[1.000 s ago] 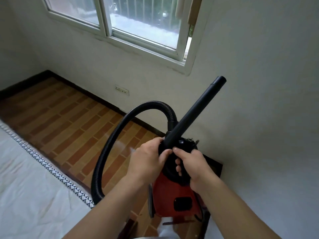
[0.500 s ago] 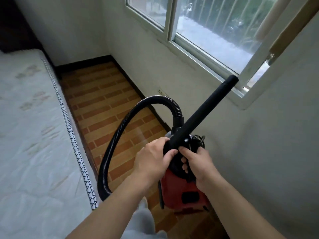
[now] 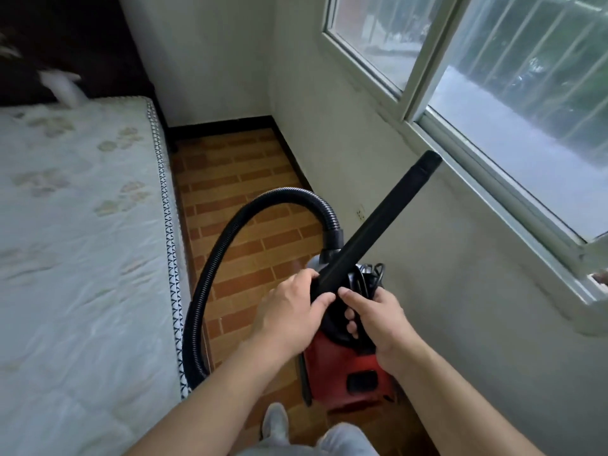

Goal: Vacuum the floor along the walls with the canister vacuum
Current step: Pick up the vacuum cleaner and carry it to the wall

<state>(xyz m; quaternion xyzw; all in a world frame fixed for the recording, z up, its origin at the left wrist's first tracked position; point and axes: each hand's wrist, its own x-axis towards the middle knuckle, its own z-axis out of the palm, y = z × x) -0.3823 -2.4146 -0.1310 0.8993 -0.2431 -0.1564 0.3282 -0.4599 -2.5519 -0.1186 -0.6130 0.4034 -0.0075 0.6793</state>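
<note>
A red canister vacuum (image 3: 348,373) stands on the brick-pattern floor (image 3: 243,232) close to the right wall, below my hands. Its black ribbed hose (image 3: 227,235) loops from the canister's top out to the left and down by the mattress edge. A black rigid tube (image 3: 378,225) points up and right toward the window. My left hand (image 3: 289,317) is closed around the tube's lower end. My right hand (image 3: 375,317) grips the black handle part on the canister's top, just right of the tube. A coil of black cord (image 3: 368,274) shows behind my right hand.
A bare white mattress (image 3: 79,245) fills the left side, leaving a narrow strip of floor. White walls with a dark baseboard (image 3: 223,121) meet in the far corner. A window (image 3: 493,93) sits high on the right wall, a socket (image 3: 361,213) below it. My feet (image 3: 274,419) are at the bottom.
My view has swung left and down the strip of floor toward the far corner; the mattress now fills the left. Both hands keep the same hold on the tube and canister.
</note>
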